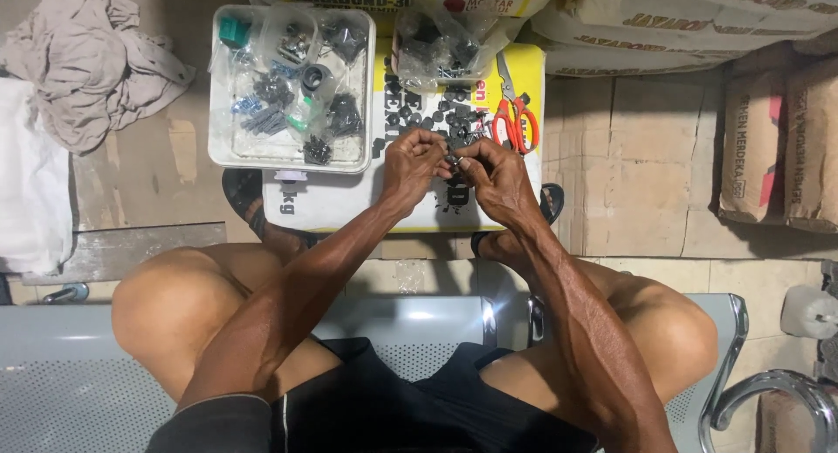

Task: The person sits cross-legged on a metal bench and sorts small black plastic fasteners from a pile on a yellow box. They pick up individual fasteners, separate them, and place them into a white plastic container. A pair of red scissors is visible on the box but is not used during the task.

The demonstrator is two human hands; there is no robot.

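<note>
1. Lying on the floor, a white and yellow sack [349, 210] carries everything else.
2. A clear tray [292, 161] of bagged fittings rests on the sack's left part.
3. Red-handled scissors [517, 120] lie on the sack's right edge.
4. Above the sack's middle, the left hand [412, 162] and right hand [493, 175] both pinch a small dark part [453, 160], fingers curled tight.

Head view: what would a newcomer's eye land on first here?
Both hands meet at the centre, the left hand and right hand pinching a small dark part between their fingertips. Behind them, loose black parts lie scattered on a yellow-and-white sack, with red-handled scissors to the right. A white tray of bagged hardware sits to the left.
</note>
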